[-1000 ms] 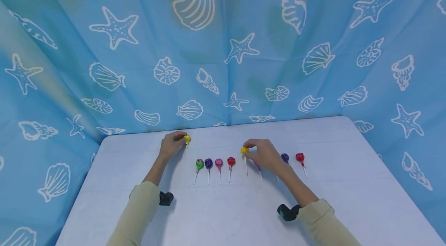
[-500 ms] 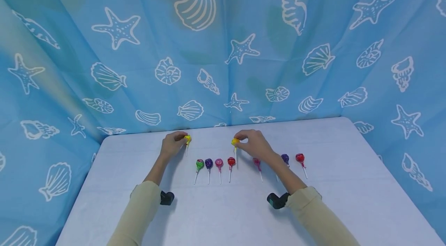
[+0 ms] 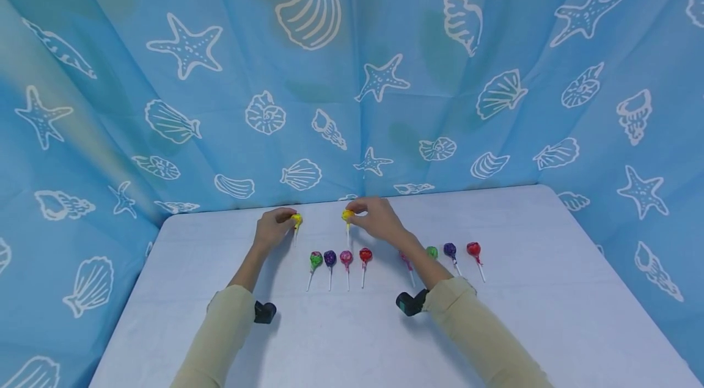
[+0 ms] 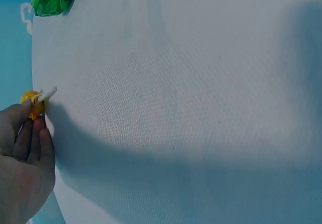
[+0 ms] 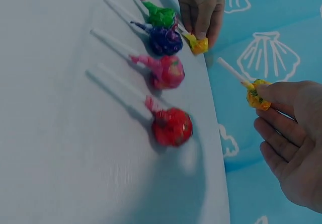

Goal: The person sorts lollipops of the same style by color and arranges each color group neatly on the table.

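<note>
My left hand [image 3: 271, 230] pinches a yellow lollipop [image 3: 297, 219] by its wrapped head near the table's back edge; its white stick points toward me. In the left wrist view thumb and fingers hold that yellow head. My right hand [image 3: 379, 220] pinches a second yellow lollipop [image 3: 348, 215] by the head, stick hanging down, behind the row. Nearer me lie a green lollipop [image 3: 316, 259], a purple lollipop [image 3: 330, 258], a pink lollipop [image 3: 346, 258] and a red lollipop [image 3: 365, 255], side by side with sticks toward me.
To the right lie another pink lollipop [image 3: 406, 258], partly hidden by my right forearm, a green lollipop [image 3: 432, 252], a purple lollipop [image 3: 450, 250] and a red lollipop [image 3: 473, 248]. A blue shell-patterned curtain [image 3: 330, 88] hangs behind the white table [image 3: 330, 339].
My right hand has carried its yellow lollipop left and toward the back, past the red one in the row. The green lollipop on the right has come into view. My left hand stays put.
</note>
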The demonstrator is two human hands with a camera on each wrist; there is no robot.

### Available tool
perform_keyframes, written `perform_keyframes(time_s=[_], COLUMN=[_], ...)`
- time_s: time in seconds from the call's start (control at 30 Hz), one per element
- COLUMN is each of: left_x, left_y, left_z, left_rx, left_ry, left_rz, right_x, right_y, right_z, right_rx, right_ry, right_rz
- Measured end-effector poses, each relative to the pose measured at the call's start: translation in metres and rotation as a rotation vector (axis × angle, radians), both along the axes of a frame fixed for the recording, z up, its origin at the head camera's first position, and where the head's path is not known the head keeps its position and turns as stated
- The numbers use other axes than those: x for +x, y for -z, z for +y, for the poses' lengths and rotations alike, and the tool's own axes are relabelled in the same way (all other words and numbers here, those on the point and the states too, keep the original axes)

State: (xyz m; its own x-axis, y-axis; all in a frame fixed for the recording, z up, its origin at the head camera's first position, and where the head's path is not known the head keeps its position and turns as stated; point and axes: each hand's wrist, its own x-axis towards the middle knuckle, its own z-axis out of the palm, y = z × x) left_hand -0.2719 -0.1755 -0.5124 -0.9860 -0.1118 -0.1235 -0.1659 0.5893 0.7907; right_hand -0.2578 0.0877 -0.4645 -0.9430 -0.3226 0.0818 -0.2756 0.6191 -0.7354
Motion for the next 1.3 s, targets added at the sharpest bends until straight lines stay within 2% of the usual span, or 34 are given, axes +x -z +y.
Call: perform_keyframes(time_s=[0.23, 0.4, 0.63, 0.83, 1.07, 1.3], left_x=[-0.001, -0.003, -0.004, -0.004, -0.006, -0.006], left_y=[0.002, 0.004, 0.002, 0.003, 0.002, 0.002], left_z=[0.0, -0.002, -0.002, -0.002, -0.004, -0.007], left_rx=[0.002, 0.022, 0.034, 0.039, 0.072, 0.096], left_ry=[0.001, 0.002, -0.005, 0.006, -0.022, -0.02], left_rz=[0.001, 0.009, -0.019, -0.009, -0.034, -0.043], right_x=[-0.009, -0.013, -0.021, -0.028, -0.034, -0.032], right_y=[0.008, 0.012, 0.023, 0.03, 0.044, 0.043], right_z=[-0.022, -0.04, -0.059, -0.067, -0.081, -0.093], right_rx=[-0.064, -0.109, -0.09, -0.094, -0.121, -0.102], right_ry=[0.034, 0.026, 0.04, 0.065, 0.101, 0.088], right_rz=[-0.019, -0.064, -0.109, -0.151, -0.197, -0.203])
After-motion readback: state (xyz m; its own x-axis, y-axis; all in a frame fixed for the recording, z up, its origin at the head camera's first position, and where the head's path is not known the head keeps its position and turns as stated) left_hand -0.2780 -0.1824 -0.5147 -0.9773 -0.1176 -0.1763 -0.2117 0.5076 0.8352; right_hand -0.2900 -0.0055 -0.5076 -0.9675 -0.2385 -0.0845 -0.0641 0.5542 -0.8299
